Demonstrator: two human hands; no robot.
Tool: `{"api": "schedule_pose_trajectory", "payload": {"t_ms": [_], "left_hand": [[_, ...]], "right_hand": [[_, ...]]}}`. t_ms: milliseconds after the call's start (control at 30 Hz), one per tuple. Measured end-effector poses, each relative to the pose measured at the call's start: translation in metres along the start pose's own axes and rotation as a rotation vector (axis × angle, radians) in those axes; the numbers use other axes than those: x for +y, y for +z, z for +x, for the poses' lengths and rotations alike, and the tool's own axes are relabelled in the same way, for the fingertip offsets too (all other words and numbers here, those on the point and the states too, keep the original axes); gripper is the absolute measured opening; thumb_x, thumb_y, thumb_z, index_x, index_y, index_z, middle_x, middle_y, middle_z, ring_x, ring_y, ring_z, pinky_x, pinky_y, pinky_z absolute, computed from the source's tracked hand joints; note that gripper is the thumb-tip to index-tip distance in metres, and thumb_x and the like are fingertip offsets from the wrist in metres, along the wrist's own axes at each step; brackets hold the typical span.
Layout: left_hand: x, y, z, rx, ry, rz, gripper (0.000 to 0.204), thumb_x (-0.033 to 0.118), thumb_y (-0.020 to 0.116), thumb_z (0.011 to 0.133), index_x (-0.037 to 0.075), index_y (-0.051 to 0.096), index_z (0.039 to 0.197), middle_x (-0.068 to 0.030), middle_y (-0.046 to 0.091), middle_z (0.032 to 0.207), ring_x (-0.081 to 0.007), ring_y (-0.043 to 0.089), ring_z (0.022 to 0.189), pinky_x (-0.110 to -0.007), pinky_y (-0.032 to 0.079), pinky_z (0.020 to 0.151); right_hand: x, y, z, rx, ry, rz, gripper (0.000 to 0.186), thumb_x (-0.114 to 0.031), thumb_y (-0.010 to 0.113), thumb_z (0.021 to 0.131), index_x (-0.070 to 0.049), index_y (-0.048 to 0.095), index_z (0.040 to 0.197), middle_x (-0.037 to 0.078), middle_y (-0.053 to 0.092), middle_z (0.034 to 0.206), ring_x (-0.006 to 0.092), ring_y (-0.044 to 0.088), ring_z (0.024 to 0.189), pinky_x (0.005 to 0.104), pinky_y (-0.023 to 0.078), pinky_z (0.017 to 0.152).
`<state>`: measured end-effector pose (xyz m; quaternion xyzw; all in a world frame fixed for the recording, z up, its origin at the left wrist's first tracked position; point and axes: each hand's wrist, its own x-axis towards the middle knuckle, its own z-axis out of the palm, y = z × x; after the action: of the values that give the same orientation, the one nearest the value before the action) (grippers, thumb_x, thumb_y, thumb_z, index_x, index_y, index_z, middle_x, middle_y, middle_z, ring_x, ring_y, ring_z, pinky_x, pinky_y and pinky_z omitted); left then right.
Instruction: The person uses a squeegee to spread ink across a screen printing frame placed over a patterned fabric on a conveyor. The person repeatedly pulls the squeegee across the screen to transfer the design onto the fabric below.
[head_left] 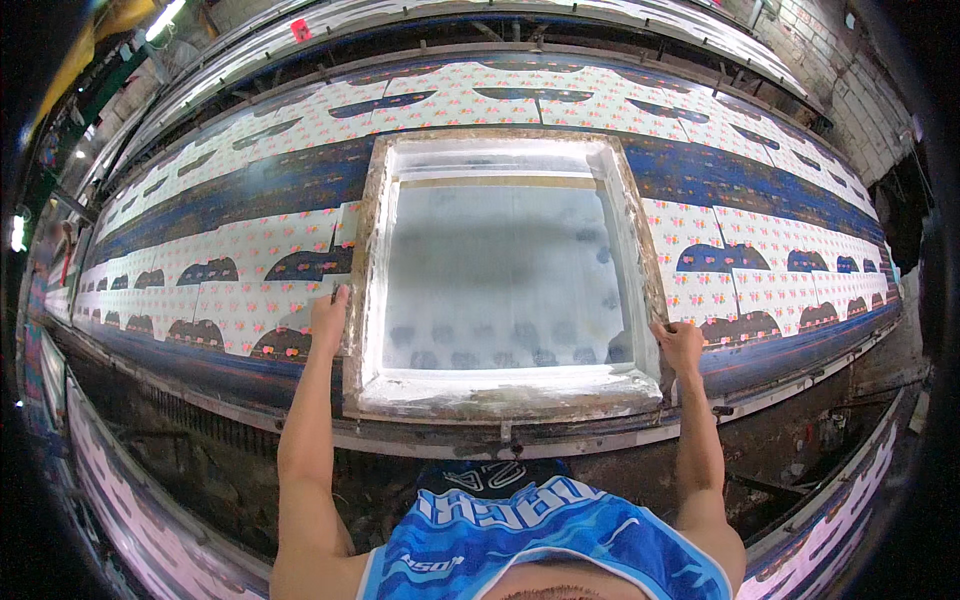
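Observation:
A large screen-printing frame with a worn, white-smeared rim lies on a long blue printing table. Its grey translucent mesh shows dark rounded shapes along the near side. My left hand has its fingers closed on the frame's left side, and my right hand grips the right side near the front corner. Beneath and beside the frame, white cloth pieces with small pink-orange flowers lie flat, with dark curved cut-outs between them. The frame covers the cloth under it.
A metal rail runs along the table's near edge. Another row of flowered cloth lies across the far side. Beyond it stands a further long table with a small red object. More tables with pale cloth flank me; a block wall rises at right.

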<state>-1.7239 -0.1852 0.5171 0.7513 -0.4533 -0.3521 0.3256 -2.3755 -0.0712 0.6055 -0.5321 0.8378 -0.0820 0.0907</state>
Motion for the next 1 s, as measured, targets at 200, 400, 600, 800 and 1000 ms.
{"api": "schedule_pose_trajectory", "payload": {"t_ms": [200,400,600,800,1000], "left_hand": [[-0.018,-0.002,0.006,-0.041,0.002,0.024,0.052,0.043,0.056,0.101,-0.009,0.065,0.095,-0.0197,0.068,0.087,-0.0289,0.062,0.08,-0.043,0.045,0.075],[0.016,0.005,-0.011,0.009,0.069,0.012,0.055,0.044,0.055,0.101,-0.009,0.066,0.096,-0.0234,0.067,0.085,-0.0344,0.063,0.081,-0.045,0.046,0.076],[0.011,0.003,-0.003,-0.006,0.037,0.111,0.054,0.044,0.054,0.101,-0.009,0.067,0.1,-0.0284,0.068,0.095,-0.0434,0.064,0.092,-0.048,0.047,0.082],[0.0,0.006,0.002,-0.016,0.023,0.088,0.055,0.045,0.055,0.1,-0.009,0.067,0.103,-0.0302,0.068,0.098,-0.0457,0.065,0.097,-0.048,0.047,0.085],[-0.001,0.002,-0.002,-0.039,0.028,0.004,0.053,0.044,0.056,0.1,-0.008,0.066,0.106,-0.0288,0.068,0.1,-0.0441,0.064,0.097,-0.046,0.046,0.087]], "right_hand": [[-0.052,-0.022,-0.022,0.043,-0.258,-0.059,0.043,-0.038,0.078,0.083,0.003,0.071,0.097,0.026,0.069,0.099,0.0421,0.066,0.091,0.0503,0.052,0.082],[-0.173,-0.025,-0.13,-0.405,-1.049,0.161,0.055,-0.031,0.082,0.074,0.0,0.065,0.117,0.018,0.064,0.12,0.0369,0.062,0.112,0.0458,0.052,0.097],[-0.186,0.016,-0.151,-0.237,-0.986,0.005,0.033,-0.012,0.073,0.069,-0.002,0.063,0.099,0.014,0.067,0.102,0.0331,0.066,0.096,0.045,0.054,0.081],[-0.217,0.034,-0.156,-0.246,-0.773,-0.082,0.038,-0.016,0.079,0.063,-0.004,0.062,0.094,0.012,0.068,0.095,0.0305,0.067,0.095,0.0428,0.055,0.078],[-0.221,0.059,-0.111,0.052,-0.953,-0.027,0.03,-0.012,0.076,0.063,-0.005,0.061,0.088,0.01,0.067,0.091,0.0283,0.069,0.087,0.0425,0.057,0.076]]}}
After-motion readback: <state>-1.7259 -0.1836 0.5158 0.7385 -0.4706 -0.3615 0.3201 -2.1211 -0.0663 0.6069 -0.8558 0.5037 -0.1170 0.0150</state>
